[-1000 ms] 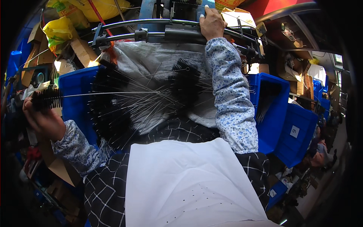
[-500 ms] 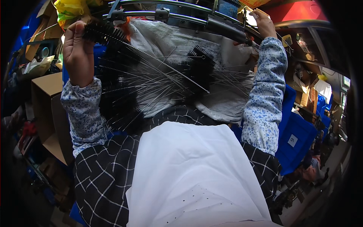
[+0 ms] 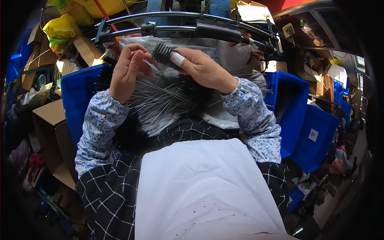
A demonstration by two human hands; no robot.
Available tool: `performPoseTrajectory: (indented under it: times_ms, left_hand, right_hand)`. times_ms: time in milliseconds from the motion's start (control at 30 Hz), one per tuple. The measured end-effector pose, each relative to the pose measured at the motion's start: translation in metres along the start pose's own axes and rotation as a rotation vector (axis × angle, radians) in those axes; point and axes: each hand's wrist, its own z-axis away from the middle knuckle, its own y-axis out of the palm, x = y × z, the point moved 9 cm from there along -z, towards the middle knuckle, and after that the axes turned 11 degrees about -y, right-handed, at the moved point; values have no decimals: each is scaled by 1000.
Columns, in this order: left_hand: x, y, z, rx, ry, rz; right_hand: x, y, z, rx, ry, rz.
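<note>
Over the middle of the pile, my right hand [image 3: 204,69] pinches a black-bristled wire brush [image 3: 161,55] with the thumb on top. White tape wraps that thumb. Just left of the brush is my left hand [image 3: 129,72], its fingers curled in against the thumb; whatever may lie between them cannot be made out. Below both hands, several twisted-wire brushes [image 3: 160,100] lie heaped, their thin metal stems crossing in the middle and dark bristle heads at the sides. They rest on a pale plastic sheet [image 3: 220,119] across the work area.
A machine with shiny metal rods [image 3: 176,29] spans the far side, beyond my hands. Blue bins stand at the left [image 3: 80,108] and right [image 3: 294,104]. Near the left bin is an open cardboard box [image 3: 50,116]. Yellow bags [image 3: 62,30] are piled far left.
My left hand has come inward from the far left, where it held a brush by its bristles. My right hand has left the machine's right end and now holds a brush near the middle.
</note>
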Motion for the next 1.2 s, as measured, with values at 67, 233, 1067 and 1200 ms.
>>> performPoseTrajectory:
  times_ms: [67,233,1067,1200]
  left_hand:
    - [14,-39,3,-49,-56,-384]
    - [72,-112,22,-185,-73,-1207]
    - [-17,-231,105,-880,206,112]
    - [-43,-227,127,-1066,309,-323]
  right_hand:
    - [-11,-59,-5,-284,-53,379]
    - [-59,-156,-26,-561,30,1051]
    - [-63,-157,-51,-464,16,1191]
    - [-77,-165,-60,-460,57,1223]
